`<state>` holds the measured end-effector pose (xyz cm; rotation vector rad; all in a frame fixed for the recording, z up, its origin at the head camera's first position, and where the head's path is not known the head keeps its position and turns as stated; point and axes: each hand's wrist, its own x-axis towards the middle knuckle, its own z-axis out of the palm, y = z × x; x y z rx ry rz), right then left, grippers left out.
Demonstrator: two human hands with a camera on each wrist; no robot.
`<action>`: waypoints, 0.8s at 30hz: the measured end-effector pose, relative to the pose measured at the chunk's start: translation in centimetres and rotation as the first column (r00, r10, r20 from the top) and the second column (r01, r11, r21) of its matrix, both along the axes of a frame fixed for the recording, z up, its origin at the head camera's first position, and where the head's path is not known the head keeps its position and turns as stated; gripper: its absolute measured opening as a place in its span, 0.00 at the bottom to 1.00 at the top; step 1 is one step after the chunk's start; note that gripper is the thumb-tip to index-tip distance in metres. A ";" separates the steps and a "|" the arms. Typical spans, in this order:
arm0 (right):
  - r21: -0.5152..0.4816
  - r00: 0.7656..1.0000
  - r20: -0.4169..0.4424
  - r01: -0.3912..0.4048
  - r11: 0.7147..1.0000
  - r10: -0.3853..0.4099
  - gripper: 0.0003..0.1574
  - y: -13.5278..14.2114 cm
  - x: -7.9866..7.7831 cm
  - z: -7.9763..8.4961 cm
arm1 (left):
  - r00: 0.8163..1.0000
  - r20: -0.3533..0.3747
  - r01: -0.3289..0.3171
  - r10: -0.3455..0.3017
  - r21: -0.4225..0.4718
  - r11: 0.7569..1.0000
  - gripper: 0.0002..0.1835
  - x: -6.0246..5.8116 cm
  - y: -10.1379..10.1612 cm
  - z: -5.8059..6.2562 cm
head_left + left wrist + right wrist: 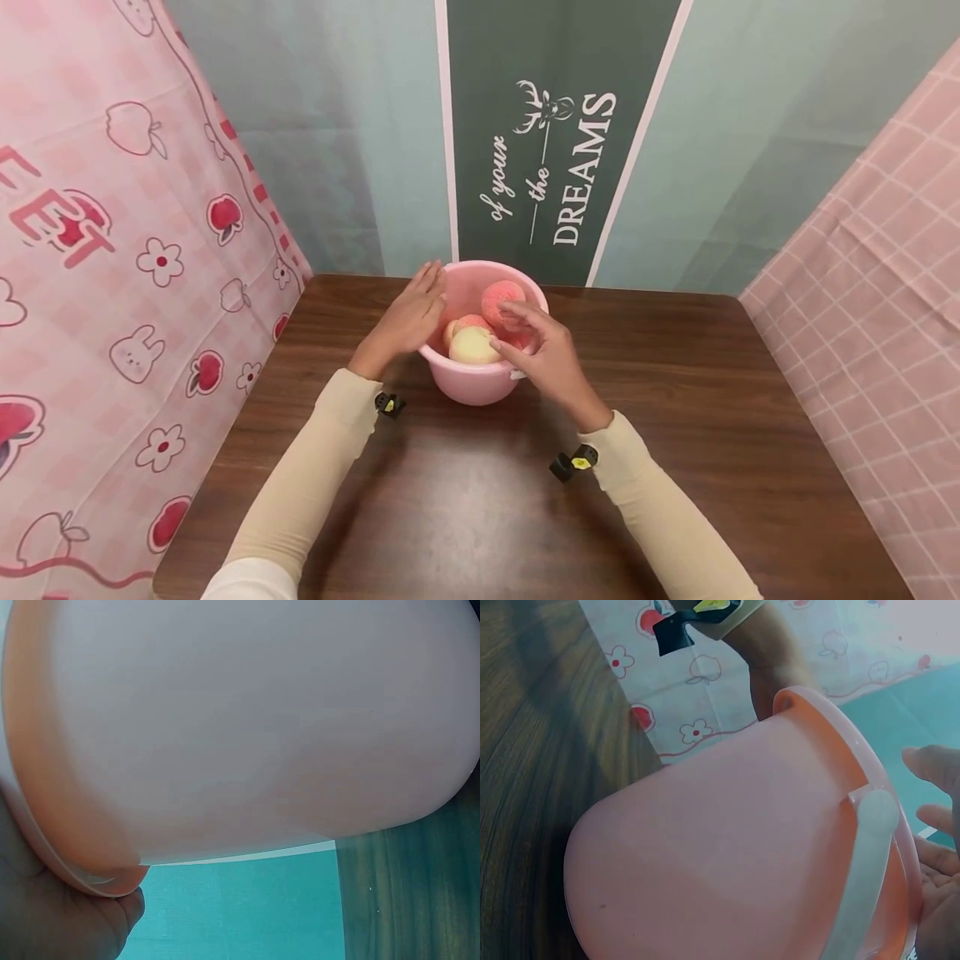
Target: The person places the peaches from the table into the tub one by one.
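Observation:
A pink plastic bucket (pixel 476 385) with a white handle (pixel 864 870) stands near the table's far edge. Inside it lie a rough coral-pink ball (pixel 501 302), a smooth cream-yellow round thing (pixel 472 347) and other round pieces, partly hidden. My left hand (pixel 411 310) rests along the bucket's left rim, fingers straight and pointing away; the left wrist view shows it against the rim. Over the right rim, my right hand (pixel 551 354) reaches in with thumb and fingers apart. Its fingertips overlap the coral-pink ball, and its thumb tip is beside the cream-yellow piece.
The bucket stands on a dark wooden table (pixel 480 500). Behind it hangs a green and blue-grey cloth (pixel 405 150) with white lettering. Patterned pink cloth (pixel 187 333) hangs on the left, and pink checked cloth (pixel 885 275) on the right.

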<state>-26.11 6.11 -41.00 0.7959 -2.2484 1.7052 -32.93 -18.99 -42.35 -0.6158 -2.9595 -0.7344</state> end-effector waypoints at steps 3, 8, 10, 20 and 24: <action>0.053 0.999 -0.040 0.003 0.999 -0.001 0.32 0.1 0.0 -0.3 | 1.000 0.001 0.001 -0.001 -0.002 1.000 0.33 -0.2 0.0 -0.1; 0.066 0.996 -0.087 0.020 0.998 -0.014 0.31 0.3 -0.1 -0.8 | 1.000 -0.002 0.014 -0.014 0.000 1.000 0.33 -0.5 0.2 -0.4; 0.060 0.996 -0.086 0.020 0.998 -0.015 0.31 0.4 -0.1 -0.8 | 1.000 -0.004 0.018 -0.018 0.003 1.000 0.33 -0.6 0.4 -0.5; 0.069 0.998 -0.027 -0.048 0.996 0.050 0.29 0.8 -2.0 1.3 | 0.996 0.080 0.038 -0.037 -0.007 0.999 0.34 -1.3 -0.4 0.2; 0.169 0.994 -0.094 -0.031 0.985 0.048 0.26 1.4 -3.3 4.1 | 0.988 0.149 0.034 -0.033 -0.003 0.999 0.35 -1.8 -1.4 1.7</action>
